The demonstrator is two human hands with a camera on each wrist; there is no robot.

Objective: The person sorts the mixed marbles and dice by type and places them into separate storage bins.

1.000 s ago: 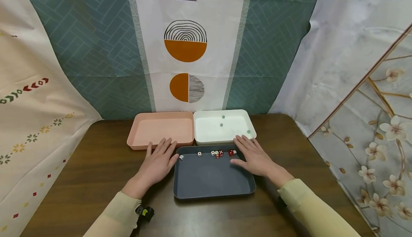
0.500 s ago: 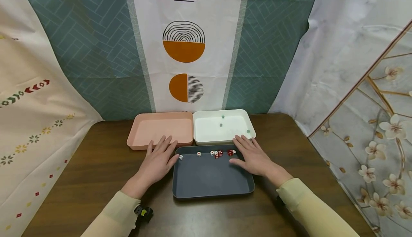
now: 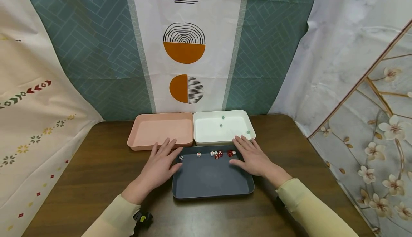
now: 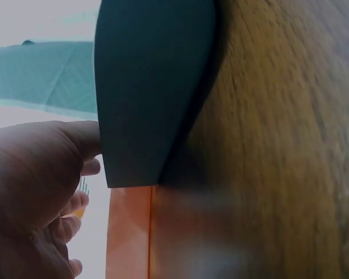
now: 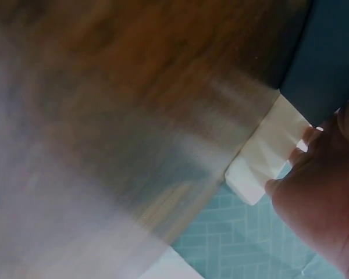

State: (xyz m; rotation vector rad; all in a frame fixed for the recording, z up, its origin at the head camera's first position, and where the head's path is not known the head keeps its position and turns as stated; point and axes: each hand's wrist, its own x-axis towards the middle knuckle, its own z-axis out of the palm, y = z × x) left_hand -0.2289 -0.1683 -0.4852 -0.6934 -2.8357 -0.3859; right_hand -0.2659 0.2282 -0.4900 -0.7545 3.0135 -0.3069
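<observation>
A dark grey tray point(image 3: 214, 181) lies between my hands, with small white and red dice along its far side. My left hand point(image 3: 157, 167) is spread palm down over its left far corner, fingers straight, thumb close to a white die point(image 3: 181, 158). The left wrist view shows that hand point(image 4: 35, 180) right beside the grey tray's wall point(image 4: 145, 104). My right hand point(image 3: 252, 158) extends over the right far corner, near a red die point(image 3: 230, 153) and a white die point(image 3: 234, 152). Its fingertips reach the white tray's near rim. Neither hand holds anything.
Behind the grey tray, a pink tray point(image 3: 164, 124) and a white tray point(image 3: 206, 122) stand side by side. Several small greenish pieces, one point(image 3: 221, 125) near the middle, lie in the white one. Patterned cloths hang behind and beside the brown wooden table point(image 3: 96, 169).
My left hand has shifted slightly right, its fingers and thumb now further over the grey tray's corner. My right hand and the dice stay put.
</observation>
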